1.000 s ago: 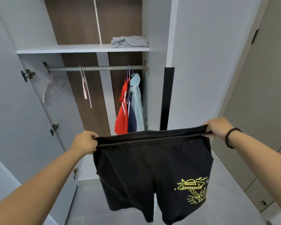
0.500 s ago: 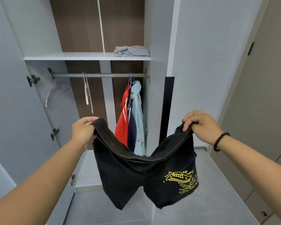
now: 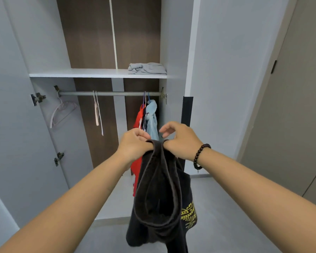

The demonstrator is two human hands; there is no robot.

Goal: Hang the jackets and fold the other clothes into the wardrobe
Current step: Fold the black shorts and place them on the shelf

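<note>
Both my forearms reach forward, meeting in front of the open wardrobe. My left hand [image 3: 135,143] grips one end of the waistband of the black shorts [image 3: 161,207], fingers curled round it. My right hand [image 3: 181,139] pinches the other end right beside it, knuckles nearly touching; a dark bead bracelet [image 3: 199,156] sits on that wrist. Shorts hang doubled below my hands, waistband drooping in a loop, yellow print [image 3: 189,214] on the right side.

Behind: red jacket [image 3: 138,123], a dark one and a light blue jacket [image 3: 151,119] on the rail [image 3: 109,93], at its right end. Two bare hangers [image 3: 62,112] further left. Above, a folded grey garment [image 3: 147,68] lies on the white shelf [image 3: 80,73], right side.
</note>
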